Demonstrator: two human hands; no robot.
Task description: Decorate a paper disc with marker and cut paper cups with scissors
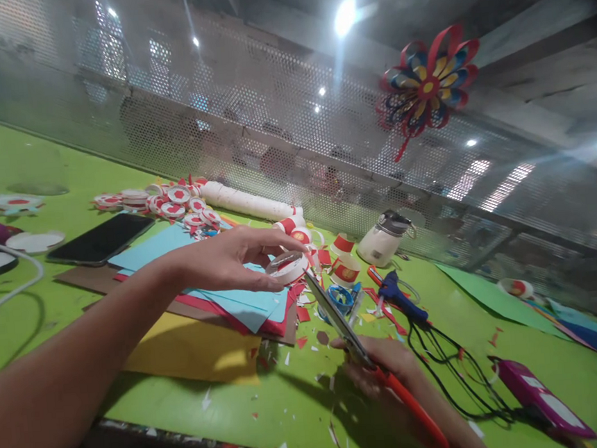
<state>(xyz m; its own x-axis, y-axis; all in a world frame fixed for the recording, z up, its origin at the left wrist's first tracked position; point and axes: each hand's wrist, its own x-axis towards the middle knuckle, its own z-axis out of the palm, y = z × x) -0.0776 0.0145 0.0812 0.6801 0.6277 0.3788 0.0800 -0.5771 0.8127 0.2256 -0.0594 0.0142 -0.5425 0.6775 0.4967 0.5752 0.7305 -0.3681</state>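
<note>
My left hand (238, 253) pinches a round white piece cut from a paper cup (288, 272) between thumb and fingers, above the coloured sheets. In my right hand (379, 370) is a pair of scissors (347, 335) with a red handle. Its metal blades look closed together, and their tip points up at the cup piece's edge, seemingly close to it; whether they touch I cannot tell. Beneath the left hand lie light blue sheets (149, 249) and a yellow sheet (184, 352). Red and white scraps are scattered below the blades.
A blue glue gun (400, 297) with a black cord lies at right, near a purple box (544, 398). Cut red-and-white paper cups (345, 270) and a white kettle-like container (381, 243) stand behind. At left are a phone (102, 239) and flower-shaped cup pieces (174, 203).
</note>
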